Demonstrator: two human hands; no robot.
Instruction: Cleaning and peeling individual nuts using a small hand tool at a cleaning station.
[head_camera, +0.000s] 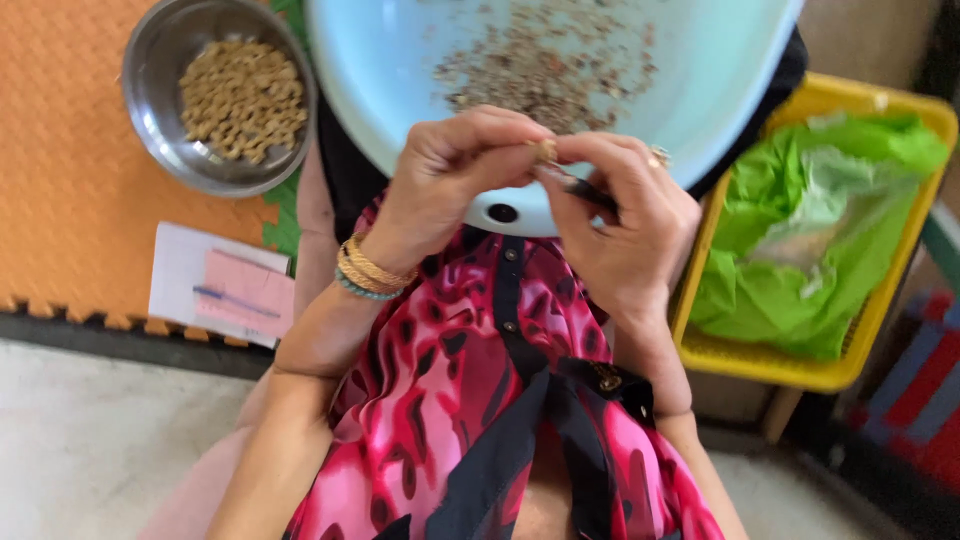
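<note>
My left hand (450, 165) pinches a small tan nut (545, 150) between thumb and fingers, just above the near rim of a pale blue basin (400, 90). My right hand (625, 225) meets it from the right and grips a thin dark blade (580, 187) pressed against the nut. Brownish peel scraps (545, 65) lie scattered inside the basin. Gold and teal bangles sit on my left wrist, a ring on my right hand.
A steel bowl (160, 110) holding several peeled tan nuts stands at the upper left on an orange foam mat (60, 180). A notepad with pink paper and a pen (220, 290) lies below it. A yellow crate (870, 350) lined with a green plastic bag stands at right.
</note>
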